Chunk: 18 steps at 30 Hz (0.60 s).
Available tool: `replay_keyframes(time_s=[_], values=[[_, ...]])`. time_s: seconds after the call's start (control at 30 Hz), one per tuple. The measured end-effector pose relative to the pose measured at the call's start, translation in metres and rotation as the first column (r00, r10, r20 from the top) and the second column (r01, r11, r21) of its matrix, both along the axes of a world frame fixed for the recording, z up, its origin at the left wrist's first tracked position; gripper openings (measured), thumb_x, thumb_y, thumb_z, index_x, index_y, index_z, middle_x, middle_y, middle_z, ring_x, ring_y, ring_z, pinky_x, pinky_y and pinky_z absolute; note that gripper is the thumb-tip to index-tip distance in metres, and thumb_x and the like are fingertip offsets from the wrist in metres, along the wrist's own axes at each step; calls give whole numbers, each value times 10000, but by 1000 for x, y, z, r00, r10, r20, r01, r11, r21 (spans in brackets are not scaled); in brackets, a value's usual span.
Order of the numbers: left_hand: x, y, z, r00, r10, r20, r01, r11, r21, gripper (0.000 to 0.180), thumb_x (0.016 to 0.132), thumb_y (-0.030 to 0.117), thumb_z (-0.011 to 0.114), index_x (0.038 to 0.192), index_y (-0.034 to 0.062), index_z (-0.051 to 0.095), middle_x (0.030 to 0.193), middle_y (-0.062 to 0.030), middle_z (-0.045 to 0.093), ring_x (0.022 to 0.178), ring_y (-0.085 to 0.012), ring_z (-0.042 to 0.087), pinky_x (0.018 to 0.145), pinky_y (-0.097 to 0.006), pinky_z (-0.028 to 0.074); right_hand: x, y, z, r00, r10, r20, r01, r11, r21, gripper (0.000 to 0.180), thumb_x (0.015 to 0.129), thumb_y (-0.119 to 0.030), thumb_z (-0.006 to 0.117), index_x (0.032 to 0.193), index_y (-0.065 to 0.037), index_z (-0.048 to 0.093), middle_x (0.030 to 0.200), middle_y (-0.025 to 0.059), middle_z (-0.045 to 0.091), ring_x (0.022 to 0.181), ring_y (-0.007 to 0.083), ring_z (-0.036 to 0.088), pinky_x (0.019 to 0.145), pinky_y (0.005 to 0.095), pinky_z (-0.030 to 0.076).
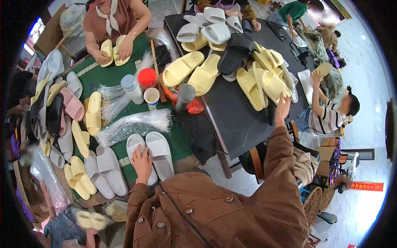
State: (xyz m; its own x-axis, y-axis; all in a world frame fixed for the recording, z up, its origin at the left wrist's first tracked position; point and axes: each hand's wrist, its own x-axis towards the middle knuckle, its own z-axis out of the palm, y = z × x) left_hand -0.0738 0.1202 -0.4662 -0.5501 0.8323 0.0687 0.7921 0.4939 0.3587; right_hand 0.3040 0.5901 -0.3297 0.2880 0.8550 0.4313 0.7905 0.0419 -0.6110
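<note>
My left hand (142, 164) rests with its fingers spread on the strap of a light grey slide sandal (135, 143). Its matching grey slide (160, 153) lies just to the right on the green table. Off to the right, my right arm stretches out to a heap of slides on the dark table. There my right hand (283, 109) has its fingers extended at the near end of a pale yellow slide (273, 86), touching or nearly touching it. A black slide (236, 53) lies across the heap, among other yellow and white ones.
Clear plastic bags (134, 126), a red-lidded jar (147, 78), a white bottle (131, 89) and a paper cup (151, 96) stand on the green table (93, 74). More slides pile up at the left. Across the table, a person holds yellow slides (113, 51). Chairs (252, 161) stand beside the dark table (235, 124).
</note>
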Motion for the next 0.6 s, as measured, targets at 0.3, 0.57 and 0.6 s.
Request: replay_keyframes(time_s=[0.3, 0.57, 0.6], values=[[-1, -1, 3, 999, -14, 38, 16, 999, -51, 419, 710, 94, 629, 1117, 81, 533, 1306, -125, 369, 1156, -339, 356, 932, -459, 295, -18, -11, 6, 889, 341, -305, -438, 828, -351, 407, 808, -309, 601, 1078, -5, 580, 967, 76, 636, 839, 169, 582, 768, 287, 422], [1, -3, 8, 999, -40, 37, 42, 998, -51, 447, 699, 68, 614, 1136, 74, 520, 1340, -130, 336, 1168, -344, 341, 932, -466, 285, -17, -150, -56, 750, 397, -529, -661, 447, -602, 366, 781, -273, 653, 1032, -12, 607, 877, 68, 645, 753, 108, 584, 681, 232, 443], [1, -3, 7, 998, -46, 31, 47, 998, -47, 454, 697, 68, 615, 1139, 72, 516, 1341, -132, 334, 1169, -343, 341, 933, -466, 284, -20, -161, -59, 749, 401, -528, -662, 437, -608, 358, 784, -271, 650, 1019, -4, 609, 859, 65, 645, 749, 107, 582, 672, 231, 441]])
